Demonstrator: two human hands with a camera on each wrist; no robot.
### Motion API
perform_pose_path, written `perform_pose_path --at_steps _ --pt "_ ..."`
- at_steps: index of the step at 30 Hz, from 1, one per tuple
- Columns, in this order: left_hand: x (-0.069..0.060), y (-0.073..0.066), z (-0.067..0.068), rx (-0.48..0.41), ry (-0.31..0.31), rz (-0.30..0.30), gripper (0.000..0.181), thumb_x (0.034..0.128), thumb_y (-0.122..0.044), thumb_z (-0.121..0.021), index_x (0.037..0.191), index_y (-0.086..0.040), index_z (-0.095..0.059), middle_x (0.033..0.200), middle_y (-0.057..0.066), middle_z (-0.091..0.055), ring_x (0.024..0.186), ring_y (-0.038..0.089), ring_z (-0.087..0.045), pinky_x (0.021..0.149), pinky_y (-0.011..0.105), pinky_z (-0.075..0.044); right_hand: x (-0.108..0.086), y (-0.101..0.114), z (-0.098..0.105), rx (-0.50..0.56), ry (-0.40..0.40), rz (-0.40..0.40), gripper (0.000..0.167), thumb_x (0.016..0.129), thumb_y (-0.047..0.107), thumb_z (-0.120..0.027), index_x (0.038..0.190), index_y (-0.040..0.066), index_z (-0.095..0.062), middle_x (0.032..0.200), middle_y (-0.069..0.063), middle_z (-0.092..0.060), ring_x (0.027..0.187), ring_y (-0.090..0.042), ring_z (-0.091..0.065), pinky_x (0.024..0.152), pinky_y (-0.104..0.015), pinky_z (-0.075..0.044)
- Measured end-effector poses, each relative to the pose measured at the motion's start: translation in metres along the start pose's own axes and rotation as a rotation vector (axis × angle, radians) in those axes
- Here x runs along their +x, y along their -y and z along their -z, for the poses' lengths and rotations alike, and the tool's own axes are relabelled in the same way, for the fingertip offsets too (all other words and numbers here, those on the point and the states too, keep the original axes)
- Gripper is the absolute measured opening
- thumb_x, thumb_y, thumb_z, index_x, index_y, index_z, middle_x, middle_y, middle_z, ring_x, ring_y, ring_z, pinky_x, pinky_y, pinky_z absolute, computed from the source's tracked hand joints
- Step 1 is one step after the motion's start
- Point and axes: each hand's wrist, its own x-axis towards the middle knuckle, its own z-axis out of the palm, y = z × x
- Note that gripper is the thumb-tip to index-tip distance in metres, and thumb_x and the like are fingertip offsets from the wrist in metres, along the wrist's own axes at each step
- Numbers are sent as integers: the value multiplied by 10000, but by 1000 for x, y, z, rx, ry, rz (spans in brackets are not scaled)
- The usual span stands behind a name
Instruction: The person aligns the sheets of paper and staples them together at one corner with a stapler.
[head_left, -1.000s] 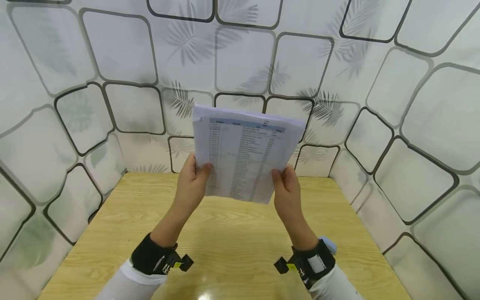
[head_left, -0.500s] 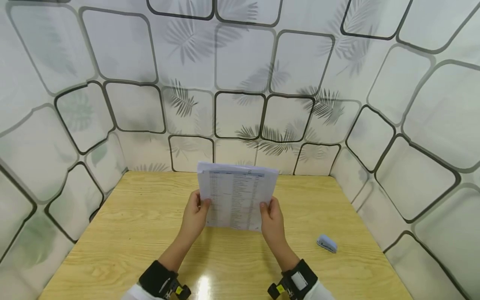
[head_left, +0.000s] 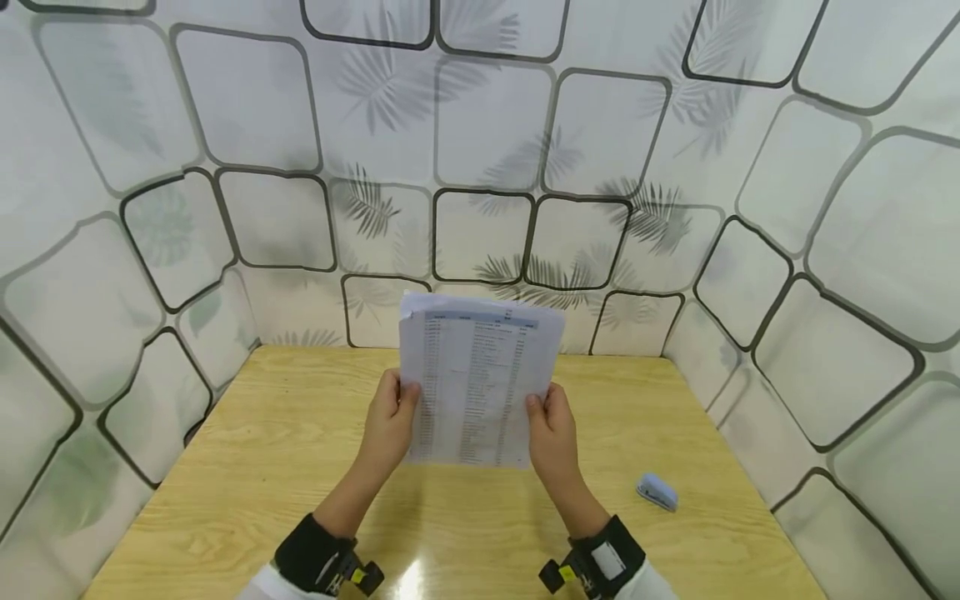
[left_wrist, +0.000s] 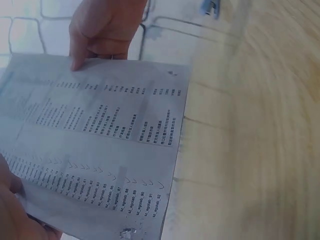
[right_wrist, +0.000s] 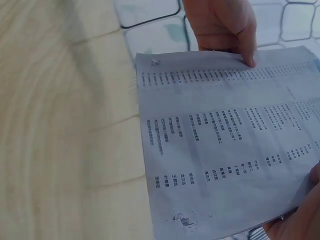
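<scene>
A stack of printed paper sheets [head_left: 472, 392] is held up, tilted, above the wooden table. My left hand [head_left: 390, 421] grips its left edge, the thumb on the printed face and the fingers behind. On the opposite edge my right hand [head_left: 552, 429] holds it the same way. Columns of text with pen ticks show on the paper [left_wrist: 100, 120] in the left wrist view. Two small torn or scuffed spots mark corners of the paper [right_wrist: 220, 130] in the right wrist view. The fingers behind the sheets are mostly hidden.
A small blue stapler [head_left: 657, 492] lies on the wooden table [head_left: 247, 467], to the right of the right hand. Patterned curtain walls [head_left: 487, 125] with rounded squares and leaves enclose the table at the back and both sides.
Both hands brought the paper stack down and away from the head, towards the table, then raised it slightly. The stapler, earlier mostly behind the right wrist, now shows fully.
</scene>
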Motion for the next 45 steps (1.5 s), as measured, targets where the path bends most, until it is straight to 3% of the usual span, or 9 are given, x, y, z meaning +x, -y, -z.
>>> perform_pose_path --at_steps 4,12,16,20,25,31,34,38,45 --pt "-1 -21 -1 -45 1 -55 229 1105 -177 -446 1277 -34 -494 1182 181 -643 959 324 -678 739 434 -580 4 21 6 27 -37 54 240 1098 138 -452 1302 20 -497 1067 -178 -634 870 -260 -673 684 -313 -561" --pt "7 -63 2 -68 -34 -192 219 1105 -201 -451 1264 -58 -498 1157 143 -641 927 303 -676 720 480 -570 20 58 11 43 -87 203 232 1084 98 -474 1234 -79 -479 1084 -215 -635 894 -193 -667 723 -287 -548" --pt "11 -73 -1 -83 -31 -240 242 1107 -223 -444 1272 -52 -489 1146 139 -649 905 289 -674 697 485 -562 23 66 14 68 -107 229 248 1080 97 -486 1235 -96 -470 1100 -210 -639 905 -176 -657 739 -274 -537" --pt "11 -74 -4 -98 -30 -247 243 1109 -226 -437 1270 -50 -485 1154 138 -647 904 293 -672 694 497 -557 22 64 15 95 -111 223 264 1082 111 -487 1249 -92 -464 1097 -192 -634 906 -176 -656 740 -269 -537" --pt "2 -59 -5 -117 -33 -190 239 1112 -223 -426 1275 -56 -481 1206 134 -617 971 311 -656 749 514 -548 15 48 10 110 -87 157 272 1090 142 -479 1268 -63 -464 1109 -180 -616 934 -211 -655 759 -295 -547" --pt "-18 -11 -14 -108 -64 -98 313 1098 -242 -474 1366 -81 -448 1274 107 -578 1106 248 -598 874 456 -523 1 13 9 62 -53 55 315 1094 174 -478 1354 -4 -472 1208 -166 -599 1046 -231 -615 843 -276 -525" --pt "-26 6 -15 -116 -55 -44 384 1091 -238 -493 1437 -99 -405 1290 104 -567 1120 240 -580 886 439 -519 -5 -1 10 39 -19 -18 332 1100 189 -466 1397 43 -466 1248 -140 -596 1082 -243 -606 873 -308 -526" --pt "-28 16 -15 -117 -34 -11 370 1097 -215 -476 1446 -111 -413 1257 122 -595 1066 279 -606 837 492 -535 -12 -13 11 30 22 -74 339 1106 190 -446 1428 85 -449 1281 -122 -603 1114 -274 -624 896 -374 -547" --pt "-26 20 -16 -91 3 16 278 1102 -177 -460 1349 -59 -508 1204 163 -639 1030 321 -663 815 514 -568 -15 -21 13 3 13 -110 286 1107 168 -440 1368 69 -498 1212 -147 -643 1050 -298 -663 844 -399 -567"
